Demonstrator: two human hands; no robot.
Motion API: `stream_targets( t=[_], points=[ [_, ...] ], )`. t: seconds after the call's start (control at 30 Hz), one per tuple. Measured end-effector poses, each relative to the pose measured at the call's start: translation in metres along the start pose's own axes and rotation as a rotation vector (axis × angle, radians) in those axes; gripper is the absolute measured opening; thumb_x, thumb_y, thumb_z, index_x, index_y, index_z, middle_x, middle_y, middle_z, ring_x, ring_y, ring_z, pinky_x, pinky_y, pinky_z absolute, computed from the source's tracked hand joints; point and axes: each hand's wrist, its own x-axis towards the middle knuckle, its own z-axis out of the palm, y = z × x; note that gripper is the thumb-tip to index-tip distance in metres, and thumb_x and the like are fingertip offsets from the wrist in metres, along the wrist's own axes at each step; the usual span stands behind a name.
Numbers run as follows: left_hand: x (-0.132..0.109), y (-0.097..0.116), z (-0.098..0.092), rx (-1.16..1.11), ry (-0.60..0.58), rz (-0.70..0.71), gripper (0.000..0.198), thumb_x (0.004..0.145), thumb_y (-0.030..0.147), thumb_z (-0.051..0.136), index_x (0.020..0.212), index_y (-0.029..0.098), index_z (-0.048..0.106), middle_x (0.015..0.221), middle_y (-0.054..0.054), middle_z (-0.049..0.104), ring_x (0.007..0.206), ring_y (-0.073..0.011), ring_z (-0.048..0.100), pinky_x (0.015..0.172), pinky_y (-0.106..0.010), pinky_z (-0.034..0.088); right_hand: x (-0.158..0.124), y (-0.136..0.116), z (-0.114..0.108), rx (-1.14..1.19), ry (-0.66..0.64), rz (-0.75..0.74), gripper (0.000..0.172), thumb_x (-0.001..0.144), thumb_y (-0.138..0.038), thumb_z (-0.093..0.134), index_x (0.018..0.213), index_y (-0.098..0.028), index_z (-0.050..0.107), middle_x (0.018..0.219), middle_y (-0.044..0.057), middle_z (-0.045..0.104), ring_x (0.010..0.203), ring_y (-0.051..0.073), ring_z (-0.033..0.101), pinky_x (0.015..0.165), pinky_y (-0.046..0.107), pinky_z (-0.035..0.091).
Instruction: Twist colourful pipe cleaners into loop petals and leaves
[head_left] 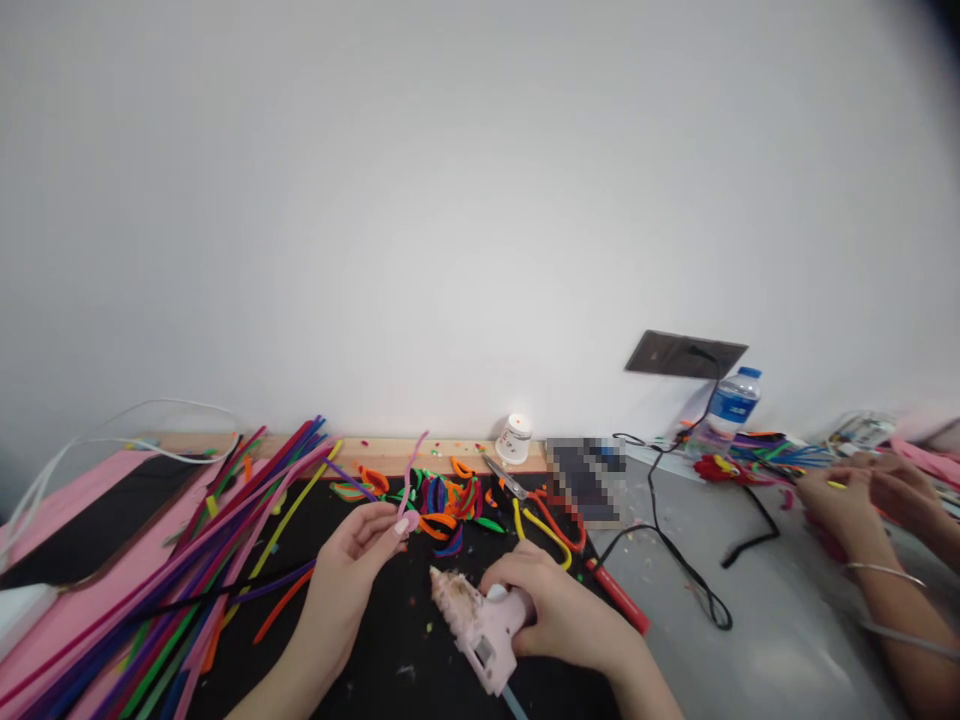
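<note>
Between the thumb and fingers of my left hand (360, 550) is a pink pipe cleaner (410, 475), coiled at its lower end with the free end pointing up. My right hand (551, 605) wraps round the handle of a pink hot glue gun (476, 625), its nozzle tilted up and left, a glue stick (514, 703) poking out of the back. Behind both hands lies a heap of bent, colourful pipe cleaner pieces (450, 505) on a black mat (397, 640). Scissors with yellow and orange handles (541, 525) rest just beyond my right hand.
Long pipe cleaners (195, 570) are piled at left beside a dark tablet-like panel (97, 520). A white paper cup (514, 440) stands by the wall. At right are a black cable (654, 500), a red-handled tool (619, 597), a water bottle (727, 412) and another person's hands (862, 505).
</note>
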Motion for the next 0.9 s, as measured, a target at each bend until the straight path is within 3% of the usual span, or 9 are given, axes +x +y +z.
stream_targets(
  t=[0.13, 0.23, 0.33, 0.43, 0.5, 0.53, 0.6, 0.77, 0.9],
  points=[
    [-0.002, 0.000, 0.002, 0.061, -0.046, 0.035, 0.026, 0.059, 0.027, 0.076, 0.078, 0.020, 0.061, 0.070, 0.002, 0.069, 0.072, -0.0149, 0.062, 0.068, -0.022, 0.048, -0.002, 0.004, -0.006, 0.086, 0.005, -0.055, 0.050, 0.052, -0.011, 0.074, 0.099, -0.025, 0.063, 0.101, 0.001, 0.054, 0.098, 0.020, 0.046, 0.088, 0.030, 0.034],
    [-0.005, 0.000, 0.004, 0.111, -0.116, 0.061, 0.022, 0.060, 0.025, 0.075, 0.075, 0.020, 0.060, 0.069, 0.002, 0.068, 0.071, -0.0161, 0.063, 0.069, -0.023, 0.047, 0.000, 0.003, -0.015, 0.224, 0.162, -0.058, 0.044, 0.056, -0.010, 0.071, 0.098, -0.022, 0.063, 0.108, 0.004, 0.053, 0.103, 0.021, 0.047, 0.090, 0.032, 0.035],
    [-0.011, 0.001, 0.007, 0.183, -0.213, 0.066, 0.017, 0.063, 0.025, 0.073, 0.073, 0.020, 0.060, 0.070, 0.000, 0.068, 0.074, -0.0180, 0.064, 0.072, -0.025, 0.047, 0.011, -0.006, -0.022, 0.429, 0.364, -0.009, 0.037, 0.065, -0.009, 0.062, 0.100, -0.020, 0.059, 0.092, 0.003, 0.060, 0.084, 0.017, 0.055, 0.074, 0.028, 0.043],
    [-0.017, 0.002, 0.010, 0.222, -0.309, 0.060, 0.014, 0.064, 0.025, 0.072, 0.073, 0.020, 0.061, 0.070, -0.001, 0.067, 0.072, -0.0186, 0.063, 0.071, -0.026, 0.048, 0.030, -0.018, -0.019, 0.686, 0.357, -0.035, 0.038, 0.064, -0.010, 0.064, 0.101, -0.019, 0.057, 0.077, -0.001, 0.061, 0.064, 0.011, 0.055, 0.060, 0.022, 0.044],
    [-0.019, 0.003, 0.012, 0.224, -0.343, 0.053, 0.014, 0.064, 0.024, 0.072, 0.072, 0.020, 0.061, 0.069, -0.001, 0.066, 0.070, -0.0184, 0.063, 0.068, -0.026, 0.048, 0.043, -0.023, -0.012, 0.747, 0.353, -0.044, 0.021, 0.064, -0.013, 0.065, 0.085, -0.017, 0.062, 0.070, -0.001, 0.062, 0.056, 0.010, 0.055, 0.054, 0.020, 0.044],
    [-0.019, 0.003, 0.012, 0.222, -0.348, 0.050, 0.014, 0.064, 0.024, 0.072, 0.072, 0.019, 0.062, 0.068, -0.001, 0.065, 0.069, -0.0183, 0.063, 0.068, -0.026, 0.048, 0.048, -0.024, -0.009, 0.746, 0.370, -0.047, 0.010, 0.066, -0.016, 0.064, 0.076, -0.016, 0.062, 0.063, -0.002, 0.060, 0.050, 0.009, 0.053, 0.049, 0.020, 0.043],
    [-0.019, 0.003, 0.010, 0.213, -0.342, 0.041, 0.014, 0.063, 0.023, 0.073, 0.072, 0.019, 0.062, 0.068, -0.001, 0.065, 0.068, -0.0181, 0.062, 0.066, -0.026, 0.048, 0.055, -0.023, -0.002, 0.787, 0.427, -0.046, 0.005, 0.069, -0.020, 0.063, 0.069, -0.016, 0.060, 0.056, -0.002, 0.060, 0.043, 0.009, 0.051, 0.045, 0.020, 0.042],
    [-0.014, 0.000, 0.005, 0.164, -0.324, 0.021, 0.014, 0.065, 0.023, 0.071, 0.075, 0.019, 0.061, 0.069, -0.001, 0.066, 0.069, -0.0169, 0.063, 0.065, -0.024, 0.047, 0.058, -0.014, 0.007, 0.881, 0.557, -0.025, 0.015, 0.073, -0.026, 0.064, 0.065, -0.017, 0.054, 0.057, 0.001, 0.062, 0.042, 0.010, 0.051, 0.045, 0.023, 0.042],
    [-0.012, -0.001, 0.006, 0.139, -0.287, -0.005, 0.015, 0.063, 0.023, 0.073, 0.075, 0.019, 0.065, 0.068, -0.001, 0.068, 0.068, -0.0167, 0.064, 0.063, -0.023, 0.048, 0.052, -0.014, 0.008, 0.877, 0.572, -0.018, 0.017, 0.075, -0.030, 0.063, 0.066, -0.018, 0.055, 0.056, 0.001, 0.059, 0.042, 0.011, 0.049, 0.042, 0.022, 0.041]
  ],
)
